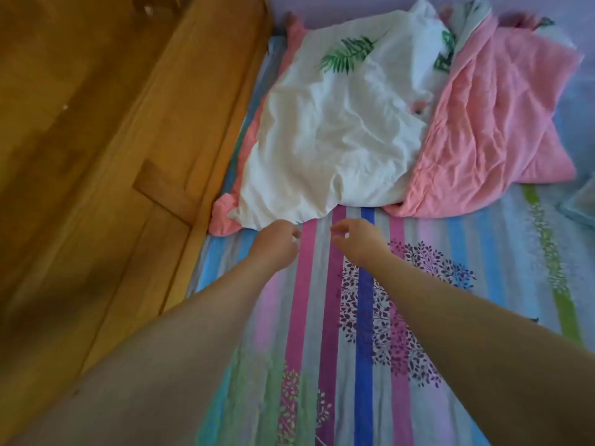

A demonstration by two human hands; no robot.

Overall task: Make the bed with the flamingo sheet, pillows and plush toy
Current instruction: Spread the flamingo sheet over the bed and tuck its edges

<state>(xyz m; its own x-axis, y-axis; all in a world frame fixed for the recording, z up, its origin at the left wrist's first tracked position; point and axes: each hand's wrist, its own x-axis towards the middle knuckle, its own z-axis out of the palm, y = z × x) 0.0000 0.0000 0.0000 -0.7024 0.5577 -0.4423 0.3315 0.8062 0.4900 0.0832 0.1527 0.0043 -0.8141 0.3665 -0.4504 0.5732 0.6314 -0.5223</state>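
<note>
The flamingo sheet (338, 130), white with green leaves and a pink underside, lies crumpled at the far end of the bed. Its near edge ends just beyond my hands. My left hand (277, 243) hovers at that white edge with fingers loosely curled and holds nothing. My right hand (357, 239) is a little to the right, above the striped bed cover (363, 333), fingers also loosely curled and empty. No plush toy is in view.
A wooden bed rail (193, 149) runs along the left side, with wooden floor (64, 123) beyond it. A pale corner, perhaps a pillow (579, 201), shows at the right edge. A lilac wall (354, 8) is behind the sheet.
</note>
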